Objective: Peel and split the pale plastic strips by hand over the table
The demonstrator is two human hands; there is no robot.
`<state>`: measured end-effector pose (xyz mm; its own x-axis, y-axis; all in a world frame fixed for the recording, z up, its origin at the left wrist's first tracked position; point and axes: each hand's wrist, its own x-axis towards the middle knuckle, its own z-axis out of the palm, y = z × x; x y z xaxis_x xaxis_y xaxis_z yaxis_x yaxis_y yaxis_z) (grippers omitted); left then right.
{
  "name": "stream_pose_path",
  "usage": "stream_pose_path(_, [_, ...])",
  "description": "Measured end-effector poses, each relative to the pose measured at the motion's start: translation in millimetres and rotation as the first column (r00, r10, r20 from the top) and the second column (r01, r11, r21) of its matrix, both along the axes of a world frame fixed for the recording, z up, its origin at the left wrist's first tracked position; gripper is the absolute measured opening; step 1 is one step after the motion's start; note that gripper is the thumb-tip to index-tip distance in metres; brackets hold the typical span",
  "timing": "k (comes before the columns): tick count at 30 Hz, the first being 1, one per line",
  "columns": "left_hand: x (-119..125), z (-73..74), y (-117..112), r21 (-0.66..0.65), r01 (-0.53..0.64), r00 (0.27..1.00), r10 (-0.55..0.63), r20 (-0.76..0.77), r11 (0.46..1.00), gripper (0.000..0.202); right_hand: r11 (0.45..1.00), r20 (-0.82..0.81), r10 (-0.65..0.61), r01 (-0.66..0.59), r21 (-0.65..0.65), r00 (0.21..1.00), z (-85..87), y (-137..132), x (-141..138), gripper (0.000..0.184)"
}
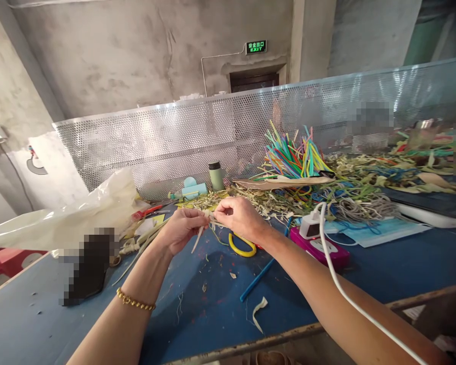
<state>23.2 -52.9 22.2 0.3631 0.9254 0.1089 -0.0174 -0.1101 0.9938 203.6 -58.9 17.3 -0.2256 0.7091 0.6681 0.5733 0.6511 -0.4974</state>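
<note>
Both of my hands are raised over the middle of the blue table, close together. My left hand (183,229) pinches a pale, thin plant-fibre strip (198,240), whose loose end hangs down below the fingers. Across from it, my right hand (237,215) is closed, thumb and finger pressed at the same pale piece; the exact grip is too small to make out. Just below the right hand lies a yellow looped handle (243,249), partly hidden by my wrist. A thin blue stick (257,279) slants across the tabletop under my right forearm.
A magenta power socket (336,257) with a white charger (310,223) and cable sits right. Behind are colourful pipe cleaners (294,154), dry husk scraps (359,167), a green bottle (216,177) and a perforated metal screen (167,142). Left are plastic sheeting (95,213) and a dark blurred object (93,271).
</note>
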Motion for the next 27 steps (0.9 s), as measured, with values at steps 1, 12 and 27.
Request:
stream_pose_path(1, [1, -0.8, 0, 0.021, -0.003, 1.0, 0.003, -0.023, 1.0, 0.015, 1.0, 0.005, 0.008, -0.008, -0.001, 1.0, 0.2, 0, 0, 0.014])
stream_pose_path(12, [10, -9.6, -2, 0.264, -0.07, 0.961, 0.136, -0.242, 0.962, 0.008, 0.988, -0.047, 0.109, -0.113, -0.102, 0.993, -1.8, -6, -6, 0.014])
stream_pose_path(27, [13, -8.2, -12, 0.216, 0.115, 0.927, -0.027, -0.373, 0.969, 0.012, 0.955, -0.513, 0.204, -0.285, -0.084, 0.834, 18.6, -8, 8, 0.022])
